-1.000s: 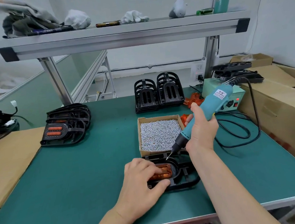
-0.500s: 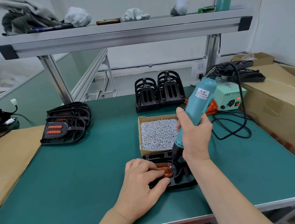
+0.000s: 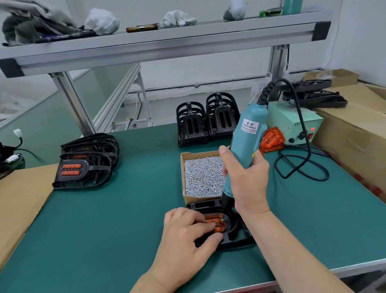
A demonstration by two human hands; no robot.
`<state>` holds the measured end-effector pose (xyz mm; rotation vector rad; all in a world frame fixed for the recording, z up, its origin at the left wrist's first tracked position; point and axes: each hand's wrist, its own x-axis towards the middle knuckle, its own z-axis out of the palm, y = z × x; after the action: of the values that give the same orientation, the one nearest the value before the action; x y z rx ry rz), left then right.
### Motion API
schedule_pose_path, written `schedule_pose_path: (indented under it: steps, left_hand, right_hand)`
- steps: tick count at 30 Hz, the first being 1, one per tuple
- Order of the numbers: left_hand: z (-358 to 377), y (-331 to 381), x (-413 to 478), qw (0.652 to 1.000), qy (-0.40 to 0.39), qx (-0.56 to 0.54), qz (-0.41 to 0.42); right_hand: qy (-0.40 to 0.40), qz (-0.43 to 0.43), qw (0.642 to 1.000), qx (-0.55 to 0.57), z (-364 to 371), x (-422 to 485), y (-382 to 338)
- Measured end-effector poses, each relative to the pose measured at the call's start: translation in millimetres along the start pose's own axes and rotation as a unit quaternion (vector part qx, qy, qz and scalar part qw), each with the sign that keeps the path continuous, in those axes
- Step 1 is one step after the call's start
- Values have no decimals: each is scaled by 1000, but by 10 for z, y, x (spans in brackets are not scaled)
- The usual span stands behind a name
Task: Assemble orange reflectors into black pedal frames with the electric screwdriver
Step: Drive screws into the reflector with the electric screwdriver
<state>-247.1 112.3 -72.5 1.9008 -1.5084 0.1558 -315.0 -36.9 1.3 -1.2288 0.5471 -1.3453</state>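
Nearest the camera, the left hand [image 3: 186,246] lies over a black plastic pedal frame [image 3: 237,237] that sits flat on the green-matted workbench [image 3: 101,223]. Its fingers are curled down onto the translucent orange reflector [image 3: 217,224] seated in the frame, and its thumb is pressed against the frame's near edge, so the part is pinched between thumb and fingers.

Just beyond, the right hand [image 3: 248,183] is wrapped tightly around the barrel of a teal electric screwdriver [image 3: 248,137]. The tool stands nearly upright, its top leaning away and to the right. Its dark nose points down at the right end of the reflector; whether the bit touches cannot be told.

Touching the frame's far side is an open cardboard box of small silver screws [image 3: 201,175]. A coiled black cable [image 3: 304,167] runs from the screwdriver's top to a pale green power unit [image 3: 294,121], with loose orange reflectors [image 3: 271,139] beside it.

To the left lies a stack of finished pedals with orange inserts [image 3: 85,164]. At the back stand two piles of bare black frames [image 3: 208,124], under an aluminium shelf [image 3: 156,45].
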Motion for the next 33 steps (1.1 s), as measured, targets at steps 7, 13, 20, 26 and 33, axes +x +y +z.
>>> schedule_pose_path:
  steps: [7,13,20,26,33]
  left_hand:
    - [2,4,0,1000,2,-3,-1]
    - [1,9,8,1000,3,-6,0]
    - [6,4,4,1000,3,-8,1]
    - [9,5,15,1000,5,-10,-2]
    - [0,13,14,1000,2,-8,-7]
  right_hand:
    - [-19,-14,1000,5,-11,-22,-11]
    - [-15,2,1000,21,1,-16,-26]
    - [-25,-3,1000,-9,2,-15,20]
    - [-34,-14,997,-69,34,-16,103]
    - [-64,-4,998,-23,-4,-27,30]
